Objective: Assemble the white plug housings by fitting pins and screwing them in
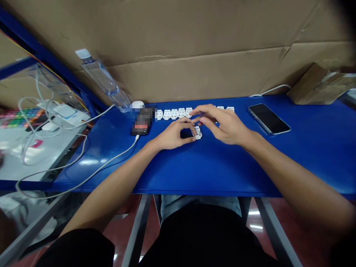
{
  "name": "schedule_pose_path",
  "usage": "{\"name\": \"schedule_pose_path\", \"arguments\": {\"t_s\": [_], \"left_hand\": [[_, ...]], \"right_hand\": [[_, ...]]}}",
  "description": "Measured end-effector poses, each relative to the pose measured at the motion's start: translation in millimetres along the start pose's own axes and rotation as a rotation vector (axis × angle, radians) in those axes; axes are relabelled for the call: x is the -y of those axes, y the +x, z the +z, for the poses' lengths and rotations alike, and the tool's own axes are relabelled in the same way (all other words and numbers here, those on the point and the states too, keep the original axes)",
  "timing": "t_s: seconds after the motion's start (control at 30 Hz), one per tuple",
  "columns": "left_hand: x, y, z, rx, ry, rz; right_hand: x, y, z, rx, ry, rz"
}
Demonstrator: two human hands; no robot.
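Note:
On the blue table, my left hand [178, 134] grips a small white plastic part [198, 132] between thumb and fingers. A ring is on one finger of that hand. Just above and to the right, my right hand [222, 124] is pinched, with a small dark piece [202, 115] at its fingertips; what kind of piece it is I cannot make out. Behind both hands runs a row of similar white plastic parts [174, 114], partly hidden by my right hand. A few more white parts [230, 109] show to the right of it.
A phone [141, 121] with a charging cable [122, 150] lies left of the row, beside a clear plastic bottle [107, 81]. Another phone [269, 118] lies on the right. A cardboard box [314, 87] stands at the back right. Tangled white cables cover the left side table [16, 163].

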State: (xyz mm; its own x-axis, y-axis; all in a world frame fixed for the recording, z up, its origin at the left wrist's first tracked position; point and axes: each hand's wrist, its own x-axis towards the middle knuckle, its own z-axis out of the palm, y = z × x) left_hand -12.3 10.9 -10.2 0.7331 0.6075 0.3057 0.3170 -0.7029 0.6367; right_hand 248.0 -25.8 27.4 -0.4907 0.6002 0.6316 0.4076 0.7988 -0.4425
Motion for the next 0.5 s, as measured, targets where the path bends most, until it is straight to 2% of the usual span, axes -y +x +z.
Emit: {"name": "schedule_pose_path", "arguments": {"t_s": [0.07, 0.17, 0.37, 0.43, 0.5], "left_hand": [[0, 0, 0.6, -0.004, 0.0, 0.007], [1, 1, 1.0, -0.003, 0.0, 0.021], [1, 0, 0.3, 0.002, -0.003, -0.004], [1, 0, 0.0, 0.004, -0.004, -0.012], [0, 0, -0.9, 0.01, -0.006, -0.01]], "right_hand": [[2, 0, 0, -0.024, 0.04, 0.085], [5, -1, 5, -0.126, 0.025, 0.156], [7, -2, 15, -0.232, -0.022, 0.145], [4, -1, 15, -0.234, 0.036, 0.138], [0, -1, 14, -0.289, 0.151, 0.154]]}}
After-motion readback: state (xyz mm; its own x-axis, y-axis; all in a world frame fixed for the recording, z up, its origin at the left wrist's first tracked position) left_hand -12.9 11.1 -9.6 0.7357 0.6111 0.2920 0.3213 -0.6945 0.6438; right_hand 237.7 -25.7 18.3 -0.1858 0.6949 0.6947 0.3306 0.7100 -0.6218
